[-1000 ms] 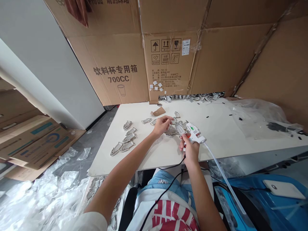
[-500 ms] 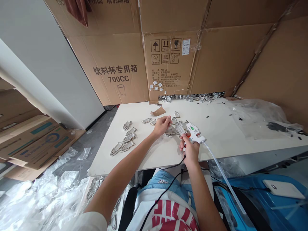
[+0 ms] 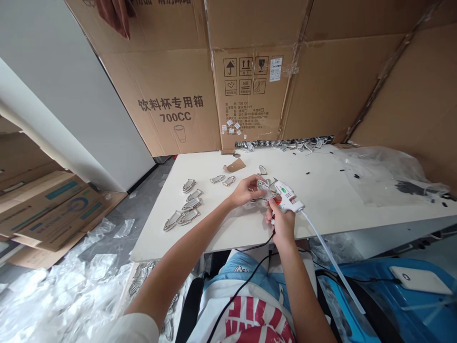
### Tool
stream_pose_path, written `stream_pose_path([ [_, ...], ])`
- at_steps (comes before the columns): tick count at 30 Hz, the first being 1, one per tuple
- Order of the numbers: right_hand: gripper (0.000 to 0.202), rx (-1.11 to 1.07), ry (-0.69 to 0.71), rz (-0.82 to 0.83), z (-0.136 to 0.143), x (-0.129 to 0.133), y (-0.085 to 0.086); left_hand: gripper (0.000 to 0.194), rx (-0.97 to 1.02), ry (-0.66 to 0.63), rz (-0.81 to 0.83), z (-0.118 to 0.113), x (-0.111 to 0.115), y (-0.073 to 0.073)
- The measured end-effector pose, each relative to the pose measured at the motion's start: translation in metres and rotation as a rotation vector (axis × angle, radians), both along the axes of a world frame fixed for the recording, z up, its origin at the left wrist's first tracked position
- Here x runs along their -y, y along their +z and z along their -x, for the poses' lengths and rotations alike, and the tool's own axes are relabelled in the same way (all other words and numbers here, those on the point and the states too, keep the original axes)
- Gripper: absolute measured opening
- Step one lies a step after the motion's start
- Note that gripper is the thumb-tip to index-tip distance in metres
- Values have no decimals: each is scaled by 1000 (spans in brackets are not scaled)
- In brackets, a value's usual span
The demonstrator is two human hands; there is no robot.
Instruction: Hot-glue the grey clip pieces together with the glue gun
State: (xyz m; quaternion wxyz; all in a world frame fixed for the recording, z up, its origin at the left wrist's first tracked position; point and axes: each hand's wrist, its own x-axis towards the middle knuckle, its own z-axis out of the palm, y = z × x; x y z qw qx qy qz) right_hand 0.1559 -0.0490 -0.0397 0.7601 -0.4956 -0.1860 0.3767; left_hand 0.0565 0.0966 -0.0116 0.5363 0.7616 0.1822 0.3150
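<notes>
My right hand (image 3: 281, 218) is closed around the handle of a white glue gun (image 3: 284, 191), with a translucent glue stick (image 3: 333, 262) trailing from its back. Just left of the gun, my left hand (image 3: 248, 190) pinches a small metal frame-shaped piece (image 3: 264, 188), which the right fingertips also reach. More such pieces lie beneath and behind the hands, partly hidden. Two loose metal pieces (image 3: 229, 181) rest beyond my left wrist, and another (image 3: 263, 170) lies farther back. At the left, several pieces (image 3: 192, 204) sit in a column on the white table (image 3: 214, 228).
Cardboard walls (image 3: 171, 95) stand behind the table, with a heap of metal pieces (image 3: 300, 144) at their opening. A torn cardboard scrap (image 3: 236, 165) lies mid-table. Plastic bags (image 3: 385, 166) and small black bits are at the right. A black cable (image 3: 246, 281) crosses my lap.
My left hand has moved right and taken hold of the metal piece beside the glue gun. A loose piece it had partly covered now shows fully. The right hand has barely moved.
</notes>
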Motion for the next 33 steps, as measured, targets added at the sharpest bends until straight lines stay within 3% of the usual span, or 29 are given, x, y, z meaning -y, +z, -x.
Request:
stream_pose_path([
  [18,63,13,-2,1,-1,-2,-3,47,-42,-107,46,-1,-1,-6],
  [33,67,11,7,-6,1,-2,0,43,-95,-70,-8,-2,-2,-8],
])
